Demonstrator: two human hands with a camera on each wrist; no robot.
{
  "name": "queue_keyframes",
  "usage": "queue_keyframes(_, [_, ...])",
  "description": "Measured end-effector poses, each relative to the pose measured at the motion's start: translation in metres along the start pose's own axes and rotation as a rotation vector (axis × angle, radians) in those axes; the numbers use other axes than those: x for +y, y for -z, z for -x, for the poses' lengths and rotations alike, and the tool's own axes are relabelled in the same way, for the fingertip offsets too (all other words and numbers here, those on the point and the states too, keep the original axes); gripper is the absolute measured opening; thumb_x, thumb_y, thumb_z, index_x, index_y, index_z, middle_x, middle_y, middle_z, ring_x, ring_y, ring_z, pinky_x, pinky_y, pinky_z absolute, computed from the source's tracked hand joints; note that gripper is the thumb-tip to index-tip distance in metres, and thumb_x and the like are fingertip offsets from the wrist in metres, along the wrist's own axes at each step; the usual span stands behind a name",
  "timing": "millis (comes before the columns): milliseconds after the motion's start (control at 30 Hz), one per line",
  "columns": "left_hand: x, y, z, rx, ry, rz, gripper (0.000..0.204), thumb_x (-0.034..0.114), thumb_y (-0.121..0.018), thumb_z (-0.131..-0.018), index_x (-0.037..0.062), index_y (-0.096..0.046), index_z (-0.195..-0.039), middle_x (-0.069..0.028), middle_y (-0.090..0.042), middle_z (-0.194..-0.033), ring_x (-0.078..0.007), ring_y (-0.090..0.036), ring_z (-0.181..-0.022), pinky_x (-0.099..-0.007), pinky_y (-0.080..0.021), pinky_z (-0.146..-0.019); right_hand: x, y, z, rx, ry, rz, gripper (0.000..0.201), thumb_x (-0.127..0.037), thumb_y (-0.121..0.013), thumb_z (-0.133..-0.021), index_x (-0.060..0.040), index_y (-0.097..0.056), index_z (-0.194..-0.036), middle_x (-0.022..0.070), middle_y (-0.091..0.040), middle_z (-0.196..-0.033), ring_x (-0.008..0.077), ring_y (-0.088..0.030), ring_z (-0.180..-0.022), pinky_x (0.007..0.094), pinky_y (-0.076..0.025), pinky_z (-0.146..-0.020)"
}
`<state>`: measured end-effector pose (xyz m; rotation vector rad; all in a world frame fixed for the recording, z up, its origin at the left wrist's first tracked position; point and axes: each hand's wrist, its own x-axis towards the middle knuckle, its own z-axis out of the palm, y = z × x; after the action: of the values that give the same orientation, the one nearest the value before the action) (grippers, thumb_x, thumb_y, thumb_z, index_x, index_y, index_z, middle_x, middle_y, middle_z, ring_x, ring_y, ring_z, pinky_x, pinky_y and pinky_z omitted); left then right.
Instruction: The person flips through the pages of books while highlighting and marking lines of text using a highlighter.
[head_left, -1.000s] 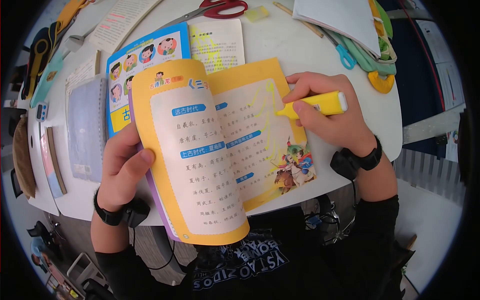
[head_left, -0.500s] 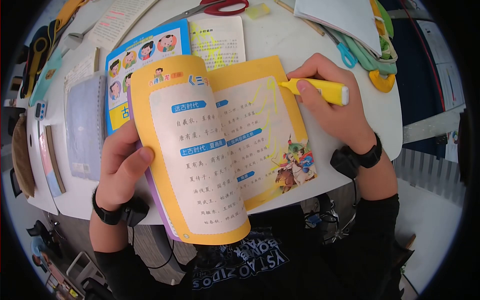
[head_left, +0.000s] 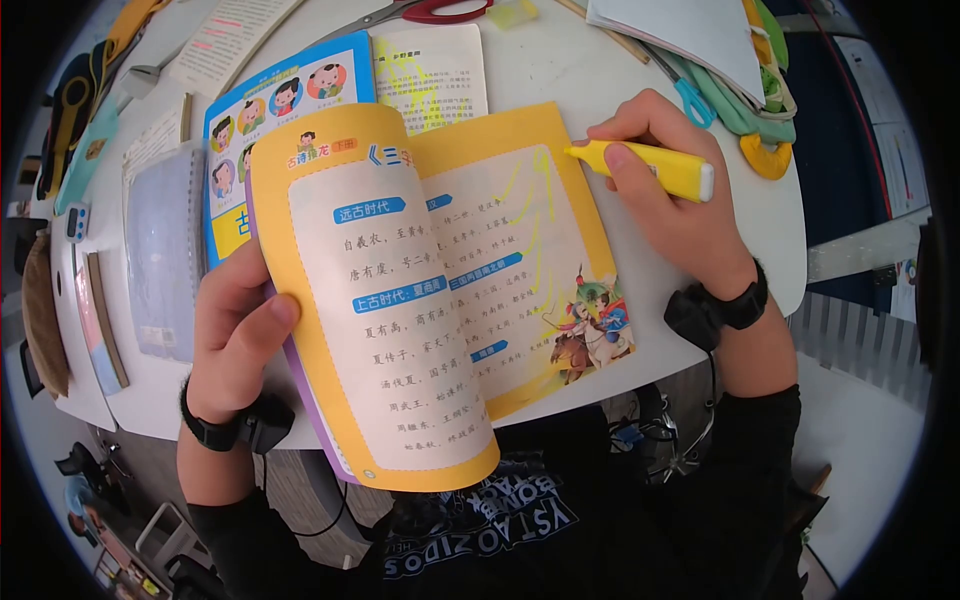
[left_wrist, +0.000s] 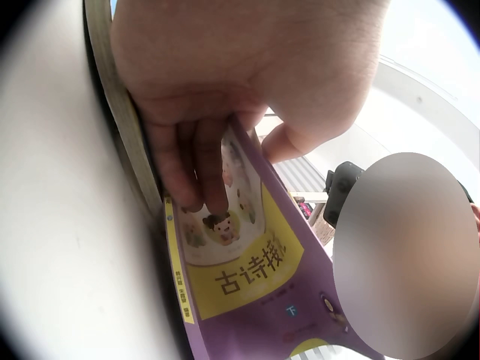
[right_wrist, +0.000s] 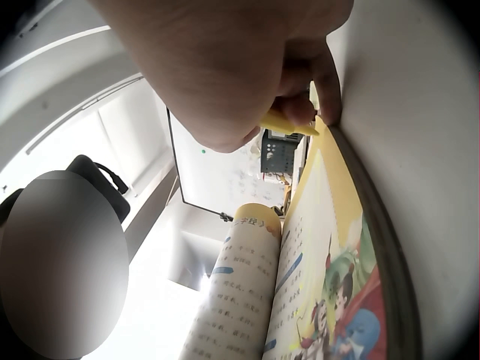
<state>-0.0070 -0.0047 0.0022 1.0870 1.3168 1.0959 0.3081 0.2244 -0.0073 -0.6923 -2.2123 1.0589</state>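
Note:
An open book (head_left: 268, 170) with yellow-bordered pages of Chinese text tilts over the table's front edge. My left hand (head_left: 235, 335) grips its left side, thumb on the page; in the left wrist view the fingers lie against its purple cover (left_wrist: 262, 322). My right hand (head_left: 685, 215) pinches a yellow highlighter (head_left: 665, 172), its tip pointing left at the right page's upper outer edge. Yellow streaks (head_left: 540, 215) run down that page, above a picture of riders on a horse (head_left: 590, 330). The right wrist view shows the highlighter (right_wrist: 279, 123) mostly behind the hand.
Behind the book lie a blue-bordered booklet (head_left: 290, 70) and a printed sheet (head_left: 455, 75) with yellow marks. Red-handled scissors (head_left: 445, 10) lie at the back. Blue-handled scissors (head_left: 693, 103) and a green pouch (head_left: 735, 125) are at right, a clear folder (head_left: 165, 260) at left.
My right hand has moved the highlighter from the streaks on the right page up and right to the page's outer edge. The left hand keeps its grip, shifting slightly left with the book.

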Motion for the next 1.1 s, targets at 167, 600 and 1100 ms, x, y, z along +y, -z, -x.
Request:
queue_keyframes(167, [0.001,-0.0017,0.0,-0.001,-0.006,0.003,0.052,0.026,-0.061,-0.097,-0.0077,-0.059,-0.137,-0.014,-0.069,-0.13,-0.018,-0.063,-0.119,-0.0314,-0.045,-0.103,-0.0058,0.0034,0.0045,-0.113,0.013,-0.028,0.012,-0.013,-0.068,-0.094,-0.0015,-0.064,-0.095,0.0032,-0.063,-0.076,0.009,-0.056,-0.066,0.0257,-0.043,-0.061])
queue_keyframes(600, [-0.0001,-0.0011,0.0005,0.009,-0.005,-0.019,0.052,0.027,-0.06,-0.097,-0.0073,-0.06,-0.136,-0.014,-0.07,-0.128,-0.0178,-0.064,-0.116,-0.0311,-0.046,-0.1,-0.003,0.0025,0.0039,-0.133,0.079,0.011,0.014,-0.015,-0.068,-0.094,-0.0016,-0.065,-0.094,0.0035,-0.063,-0.074,0.0104,-0.056,-0.064,0.0259,-0.044,-0.06])
queue_keyframes(1100, [-0.0008,0.0013,0.0017,-0.002,0.0,-0.013,0.052,0.025,-0.06,-0.096,-0.007,-0.059,-0.137,-0.0139,-0.069,-0.13,-0.0183,-0.064,-0.118,-0.0314,-0.046,-0.102,-0.003,0.0004,0.0022,-0.137,0.133,0.025,0.011,-0.011,-0.069,-0.093,-0.0007,-0.065,-0.094,0.0032,-0.064,-0.076,0.0108,-0.057,-0.064,0.0264,-0.044,-0.06])
